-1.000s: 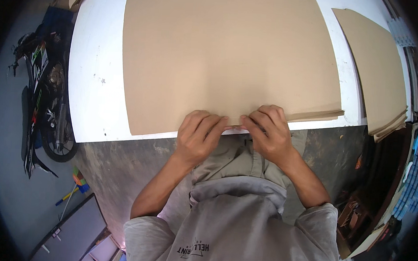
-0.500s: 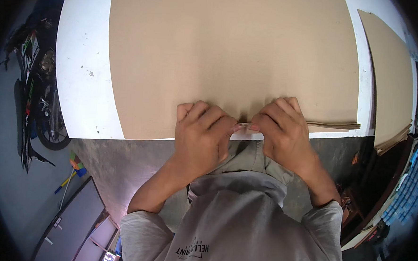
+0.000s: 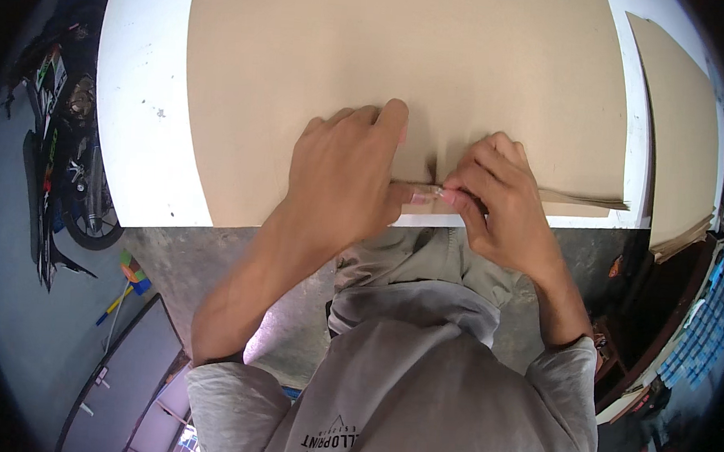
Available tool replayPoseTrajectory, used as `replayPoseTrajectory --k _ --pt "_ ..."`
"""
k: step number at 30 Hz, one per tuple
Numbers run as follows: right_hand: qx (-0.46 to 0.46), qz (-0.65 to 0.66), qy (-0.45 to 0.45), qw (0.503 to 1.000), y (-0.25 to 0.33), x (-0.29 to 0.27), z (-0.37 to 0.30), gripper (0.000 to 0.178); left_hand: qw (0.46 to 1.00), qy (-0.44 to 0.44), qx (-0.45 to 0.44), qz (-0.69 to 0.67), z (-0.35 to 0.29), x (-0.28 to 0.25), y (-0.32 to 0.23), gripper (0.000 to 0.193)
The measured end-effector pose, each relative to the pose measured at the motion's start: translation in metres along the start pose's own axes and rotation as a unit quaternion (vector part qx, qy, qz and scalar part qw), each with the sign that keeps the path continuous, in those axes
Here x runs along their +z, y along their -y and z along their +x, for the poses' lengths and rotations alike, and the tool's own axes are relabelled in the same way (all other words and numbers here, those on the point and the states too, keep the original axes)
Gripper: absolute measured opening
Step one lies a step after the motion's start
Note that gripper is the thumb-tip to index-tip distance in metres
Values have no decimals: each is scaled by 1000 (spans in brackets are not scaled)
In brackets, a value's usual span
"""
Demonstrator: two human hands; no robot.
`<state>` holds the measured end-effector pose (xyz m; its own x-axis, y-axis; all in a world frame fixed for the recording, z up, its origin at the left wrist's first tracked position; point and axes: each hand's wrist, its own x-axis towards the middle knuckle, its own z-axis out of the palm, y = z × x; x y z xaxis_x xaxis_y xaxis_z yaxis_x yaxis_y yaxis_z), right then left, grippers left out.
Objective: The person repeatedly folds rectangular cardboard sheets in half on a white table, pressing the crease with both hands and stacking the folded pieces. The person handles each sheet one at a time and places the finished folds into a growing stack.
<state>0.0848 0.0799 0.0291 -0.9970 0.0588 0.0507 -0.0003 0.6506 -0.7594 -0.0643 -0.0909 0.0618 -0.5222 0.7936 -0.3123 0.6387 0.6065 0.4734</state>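
Wide brown paper sheets (image 3: 500,86) lie stacked before me, their near edge partly lifted and bent back. My right hand (image 3: 502,201) pinches that lifted edge between thumb and fingers, right of the middle. Just left of it, my left hand (image 3: 340,172) is spread over the paper, back of the hand up, index finger stretched away from me. Its thumb points right and touches the raised edge, close to my right fingertips. How many sheets are lifted, and what lies under my left palm, cannot be seen.
A white table (image 3: 142,133) carries the paper. Another stack of brown sheets (image 3: 683,120) lies at the right, its near corner overhanging. On the floor to the left stands a motorbike (image 3: 75,154), with a broom (image 3: 134,273) and a grey cabinet (image 3: 116,385) nearer.
My left hand has let go of its pinch and moved up over the paper, index finger now stretched out. My right hand keeps its pinch, slightly farther from me.
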Motion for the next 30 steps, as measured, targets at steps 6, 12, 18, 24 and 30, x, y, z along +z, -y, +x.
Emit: replayPoseTrajectory --k 6,12,18,24,30 --pt "51 -308 -131 941 12 33 39 50 1000 5 -9 5 -1 3 3 59" --pt "121 -316 -143 930 -9 48 38 67 986 -141 85 38 -40 33 11 52" --pt "107 -326 -143 928 -12 49 40 69 937 -285 79 185 -44 52 33 60" --pt "112 -335 -127 927 -10 47 42 71 951 -239 54 189 -27 44 34 58" --pt "114 -341 -118 925 -8 47 41 71 968 -172 47 179 -15 26 37 59"
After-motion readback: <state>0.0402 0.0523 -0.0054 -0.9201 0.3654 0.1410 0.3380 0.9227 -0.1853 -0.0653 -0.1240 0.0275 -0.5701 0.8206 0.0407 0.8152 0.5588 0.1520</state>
